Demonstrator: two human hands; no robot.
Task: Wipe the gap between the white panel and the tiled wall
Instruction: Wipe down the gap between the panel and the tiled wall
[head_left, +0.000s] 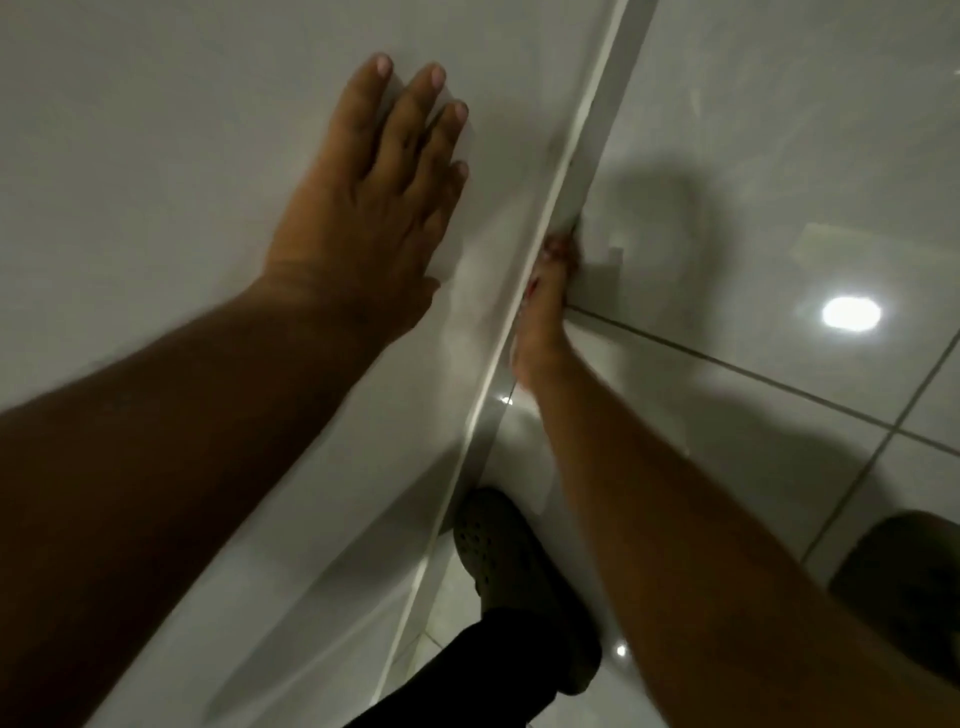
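Note:
The white panel (182, 156) fills the left side, and its thin edge (582, 156) runs diagonally from the top down to the floor. The glossy tiled wall (779, 156) is on the right, with the narrow gap between them. My left hand (363, 208) lies flat on the panel face with its fingers spread, holding nothing. My right hand (545, 312) reaches up into the gap along the panel edge. Its fingers pinch what looks like a small white cloth (569, 226) against the edge. Part of this hand is hidden behind the edge.
Dark grout lines (727, 364) cross the wall tiles, and a ceiling light reflects as a bright spot (852, 313). My foot in a dark clog (514, 571) stands on the pale floor below the gap. A dark rounded object (904, 587) sits at the lower right.

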